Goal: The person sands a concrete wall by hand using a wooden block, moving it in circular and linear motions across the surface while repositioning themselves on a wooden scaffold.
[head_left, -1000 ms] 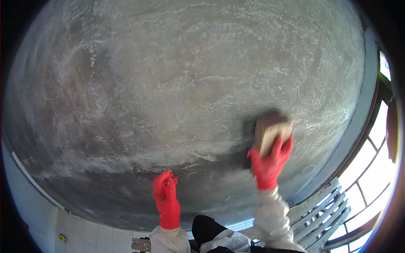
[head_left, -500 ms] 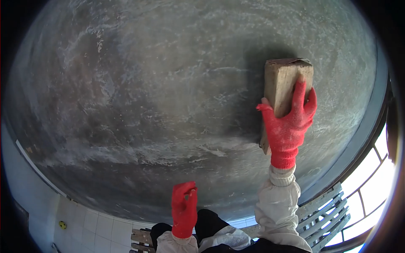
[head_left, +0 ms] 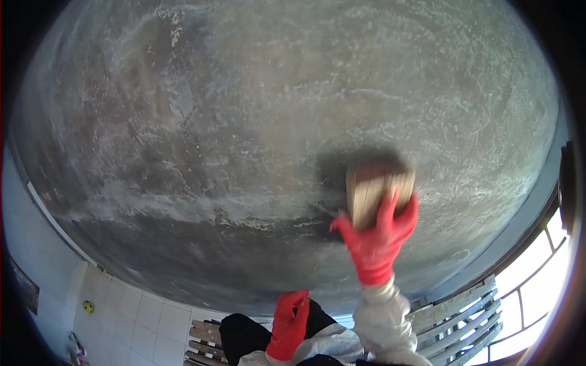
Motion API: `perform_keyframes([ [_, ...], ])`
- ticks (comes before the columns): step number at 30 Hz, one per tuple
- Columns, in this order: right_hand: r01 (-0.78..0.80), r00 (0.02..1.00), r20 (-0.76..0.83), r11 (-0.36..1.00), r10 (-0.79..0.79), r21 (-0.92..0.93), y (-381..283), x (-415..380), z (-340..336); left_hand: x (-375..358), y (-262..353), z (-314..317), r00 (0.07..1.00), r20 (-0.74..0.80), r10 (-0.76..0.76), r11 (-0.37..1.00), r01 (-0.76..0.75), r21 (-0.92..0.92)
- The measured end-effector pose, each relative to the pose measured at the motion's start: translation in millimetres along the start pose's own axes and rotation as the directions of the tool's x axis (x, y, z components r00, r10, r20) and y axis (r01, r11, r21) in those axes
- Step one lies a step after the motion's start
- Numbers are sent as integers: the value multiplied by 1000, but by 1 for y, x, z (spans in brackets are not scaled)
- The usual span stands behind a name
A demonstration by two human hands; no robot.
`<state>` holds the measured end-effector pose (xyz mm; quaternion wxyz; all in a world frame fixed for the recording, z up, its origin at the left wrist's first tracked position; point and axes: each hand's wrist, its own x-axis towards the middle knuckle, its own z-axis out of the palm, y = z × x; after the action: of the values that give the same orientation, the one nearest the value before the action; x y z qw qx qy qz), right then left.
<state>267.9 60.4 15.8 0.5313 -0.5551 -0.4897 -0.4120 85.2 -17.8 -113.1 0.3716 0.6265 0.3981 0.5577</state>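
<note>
A wooden block (head_left: 365, 198), blurred by motion, is in my right hand (head_left: 377, 245), which wears a red glove. The thumb lies along its left side and the fingers spread over its face and right side. A reddish-brown layer, perhaps sandpaper, shows at the block's far end. Its underside is against or close to the grey plastered surface (head_left: 244, 122); contact is hidden. Low in the view, near my knees, my left hand (head_left: 288, 329), also red-gloved, is curled with the fingers bent toward the thumb. Nothing shows inside it.
Slatted wooden boards (head_left: 458, 323) stand at the lower right, with more slats (head_left: 204, 343) left of my legs. A barred window (head_left: 531, 293) is at the right. White tiles (head_left: 146, 317) and a small yellow-black ball (head_left: 88, 306) are at lower left.
My right hand has moved the block down and to the left across the plaster. My left hand has shifted slightly right and lower. The whole view has tilted a little.
</note>
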Motion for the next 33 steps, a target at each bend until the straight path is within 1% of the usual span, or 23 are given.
perform_keyframes([
  [1,44,999,-17,997,-43,60,-6,40,-3,1,2,-1,997,-36,67,998,-67,12],
  [3,31,997,-75,998,-26,62,-19,86,-3,3,6,-1,997,-39,60,998,-59,23],
  [5,6,994,-106,1000,-5,14,-22,84,1,6,6,1,997,-50,65,997,-64,30],
  [6,6,995,-96,1000,-4,14,-19,67,2,3,2,4,995,-50,84,995,-82,52],
  [8,-5,997,-83,1000,7,25,-9,-3,9,-2,-5,9,992,-58,108,992,-104,68],
  [9,-18,997,-75,999,21,35,-3,-48,13,-7,-6,12,998,-29,63,994,-60,87],
  [10,8,1000,-11,998,-8,59,6,-98,13,-11,-8,13,1000,-1,16,994,-16,108],
  [11,36,998,55,996,-41,85,19,-144,12,-15,-13,17,1000,-10,17,995,-16,102],
  [12,46,997,61,995,-51,89,29,-168,7,-20,-20,20,1000,-2,18,993,-17,114],
  [14,208,942,234,967,-239,151,40,-190,6,-23,-30,25,1000,-6,29,991,-28,131],
  [15,214,942,229,964,-247,161,35,-176,10,-24,-33,28,1000,-8,27,988,-25,150],
  [17,133,972,174,978,-160,160,8,-112,7,-25,-31,29,1000,-14,8,986,-6,169],
  [19,88,994,53,991,-94,103,-22,-29,7,-7,-15,31,993,-6,117,951,-111,289],
  [20,84,995,37,991,-88,108,-29,9,5,1,-5,31,994,-18,109,951,-99,292],
  [21,80,996,19,990,-82,114,-35,40,4,11,6,33,979,-36,200,933,-179,312],
  [22,56,998,1,994,-56,95,-40,63,3,18,13,34,953,-52,298,904,-265,334],
  [24,20,999,-35,999,-18,40,-43,77,5,19,14,39,947,-86,308,897,-259,359],
  [26,58,998,-29,998,-57,31,-35,42,8,14,7,47,939,-123,322,890,-256,378],
  [28,87,996,0,995,-87,46,-22,-23,13,-4,-19,56,963,-44,267,842,-210,497],
  [29,87,996,22,993,-89,78,-12,-69,14,-16,-36,61,961,-55,269,842,-207,498],
  [31,78,980,178,994,-90,73,9,-161,13,-39,-74,73,988,33,153,793,-142,593],
  [32,87,978,181,993,-101,83,14,-174,5,-48,-86,79,992,56,113,762,-123,636],
  [33,74,961,258,990,-103,120,16,-180,2,-43,-85,81,992,42,118,759,-117,640],
])
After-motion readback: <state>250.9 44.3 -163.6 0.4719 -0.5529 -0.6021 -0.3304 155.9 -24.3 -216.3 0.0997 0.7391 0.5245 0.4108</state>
